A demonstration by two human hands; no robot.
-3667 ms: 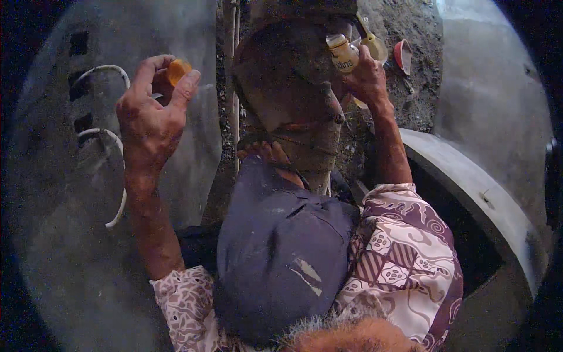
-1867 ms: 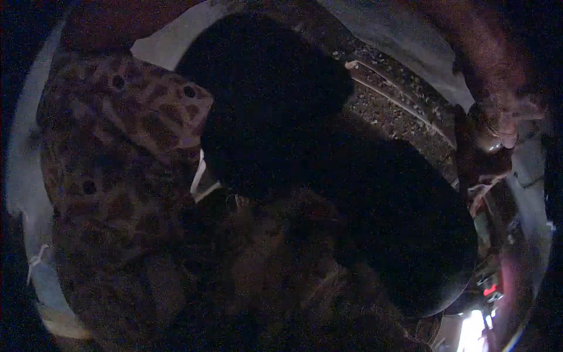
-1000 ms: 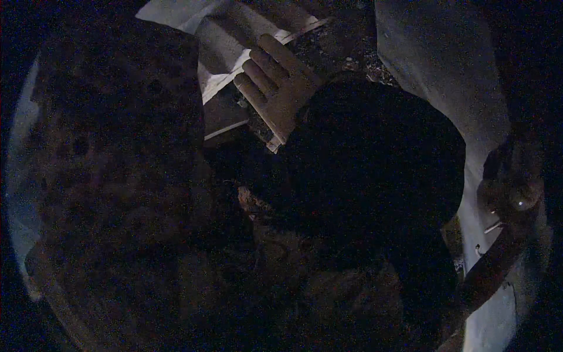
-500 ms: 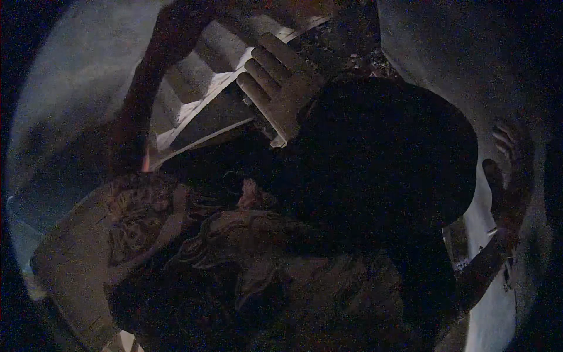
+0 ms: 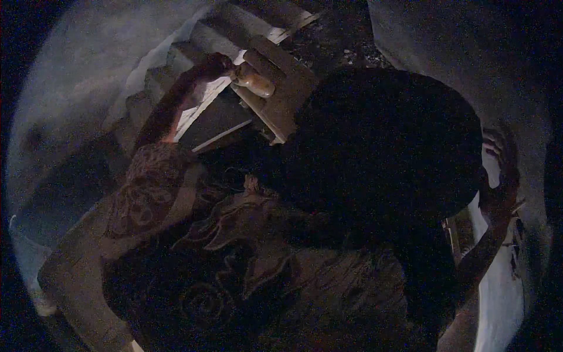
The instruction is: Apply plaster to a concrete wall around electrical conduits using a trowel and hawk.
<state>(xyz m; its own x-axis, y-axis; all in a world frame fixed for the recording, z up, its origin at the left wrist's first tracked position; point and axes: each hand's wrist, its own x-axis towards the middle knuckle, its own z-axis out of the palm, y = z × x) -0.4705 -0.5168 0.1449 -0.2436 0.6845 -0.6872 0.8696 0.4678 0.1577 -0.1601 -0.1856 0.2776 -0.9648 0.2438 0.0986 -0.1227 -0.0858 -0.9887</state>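
My left hand [image 5: 218, 66] reaches to the upper middle, its fingers closed at the narrow end of a small amber-brown bottle [image 5: 257, 83], which lies tilted over a brown slotted board [image 5: 284, 105]. At the right edge, my right hand [image 5: 494, 161] has curved fingers spread apart, holding nothing visible, beside a large dark rounded shape [image 5: 387, 146]; whether they touch is unclear. The dark shape hides part of the board, and what it is cannot be made out. My patterned shirt [image 5: 152, 199] fills much of the lower view in shadow.
Pale ridged, step-like forms [image 5: 214, 32] run diagonally behind the board. A thin pale strip [image 5: 223, 134] lies below them. Dark, stony ground [image 5: 328, 47] shows at top centre. Grey concrete surfaces [image 5: 88, 64] curve along both sides, with a pale band [image 5: 498, 311] at lower right.
Since half a second ago, my left hand has come down and right onto the board, with the bottle now showing. My right hand has shifted slightly down and left. Earlier, the picture was far brighter.
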